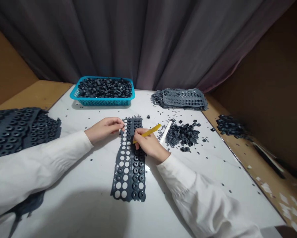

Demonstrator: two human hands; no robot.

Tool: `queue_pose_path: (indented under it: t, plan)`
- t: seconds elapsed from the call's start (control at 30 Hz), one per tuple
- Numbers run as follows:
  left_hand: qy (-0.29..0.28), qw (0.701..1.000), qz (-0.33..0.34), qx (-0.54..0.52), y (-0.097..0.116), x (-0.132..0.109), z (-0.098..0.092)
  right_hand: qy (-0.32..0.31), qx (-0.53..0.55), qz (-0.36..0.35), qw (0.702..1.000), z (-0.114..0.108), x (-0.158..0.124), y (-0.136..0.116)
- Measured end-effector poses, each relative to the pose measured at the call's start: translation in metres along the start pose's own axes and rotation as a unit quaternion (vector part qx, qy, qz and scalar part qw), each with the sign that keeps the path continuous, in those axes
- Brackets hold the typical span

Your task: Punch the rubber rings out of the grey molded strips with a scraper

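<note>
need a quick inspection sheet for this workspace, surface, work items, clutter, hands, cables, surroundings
Surface: white tabletop, dotted with small dark bits
Work items: dark ringed sheet, some circles showing white; yellow tool
Clutter: pile of dark pieces right of the sheet, white strip beside it
Hands: left hand has its fingers at the sheet's left edge; right hand grips the yellow tool over the sheet
Cables: nothing seen
Surroundings: grey curtain behind; blue basket of dark parts toward the back

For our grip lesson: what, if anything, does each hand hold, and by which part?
Right hand: slim yellow tool, held near its lower end. Left hand: at the left edge of a dark, holed rubbery sheet; grip unclear.
</note>
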State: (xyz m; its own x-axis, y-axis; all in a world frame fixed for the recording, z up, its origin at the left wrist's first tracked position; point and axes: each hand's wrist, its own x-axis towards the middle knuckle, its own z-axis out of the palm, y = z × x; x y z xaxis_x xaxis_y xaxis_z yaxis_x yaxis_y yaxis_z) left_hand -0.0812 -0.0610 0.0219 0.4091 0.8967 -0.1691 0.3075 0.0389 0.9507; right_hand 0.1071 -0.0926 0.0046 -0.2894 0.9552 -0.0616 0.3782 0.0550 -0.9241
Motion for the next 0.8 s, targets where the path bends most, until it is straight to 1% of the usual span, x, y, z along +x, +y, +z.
queue_pose_path:
  t: [0.03,0.1,0.17,0.23,0.4,0.67,0.73,0.8]
  plan:
    - [-0.025,0.998,-0.037,-0.049,-0.002,0.001,0.000,0.012,0.012,0.004,1.000,-0.001,0.001,0.000]
    - [-0.059,0.984,-0.091,-0.138,-0.007,0.003,0.001,0.038,0.031,0.008,0.999,-0.002,0.003,0.001]
    - [-0.077,0.968,-0.127,-0.203,-0.013,0.005,0.003,0.048,0.041,0.011,0.998,-0.001,0.004,0.003]
    - [-0.083,0.956,-0.151,-0.236,-0.017,0.005,0.004,0.047,0.044,0.016,0.998,0.000,0.005,0.005]
    - [-0.083,0.948,-0.175,-0.252,-0.022,0.006,0.002,0.045,0.043,0.026,0.998,0.002,0.006,0.008]
    - [-0.079,0.934,-0.207,-0.280,-0.023,0.006,0.001,0.034,0.016,0.003,0.999,0.005,0.005,0.012]
    - [-0.081,0.931,-0.226,-0.273,-0.022,0.006,0.000,0.037,0.003,-0.003,0.999,0.005,0.004,0.011]
    - [-0.086,0.936,-0.232,-0.250,-0.020,0.006,0.001,0.038,-0.012,-0.006,0.999,0.006,0.004,0.010]
